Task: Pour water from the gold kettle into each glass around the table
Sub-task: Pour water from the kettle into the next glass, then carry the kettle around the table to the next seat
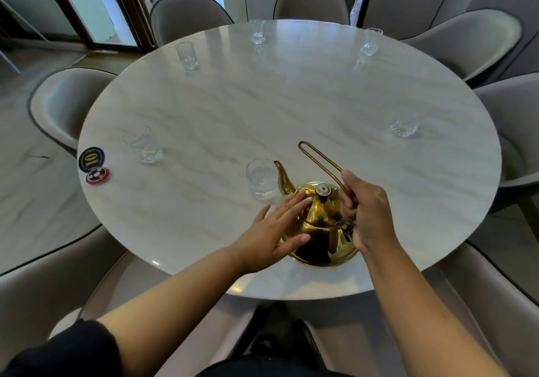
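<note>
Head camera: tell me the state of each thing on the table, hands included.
Kettle: upright on table, lid on.
Right hand: grips kettle handle.
Left hand: open, fingers flat on kettle.
Nearest glass: upright by spout, fill unclear.
Other five glasses: upright, untouched.
Two chips: lying flat at table edge.

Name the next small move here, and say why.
Probably lift the gold kettle slightly and tip its spout over the nearest glass: the right hand grips the handle, the left hand rests flat on the kettle's side, and the spout stands right beside that glass.
</note>
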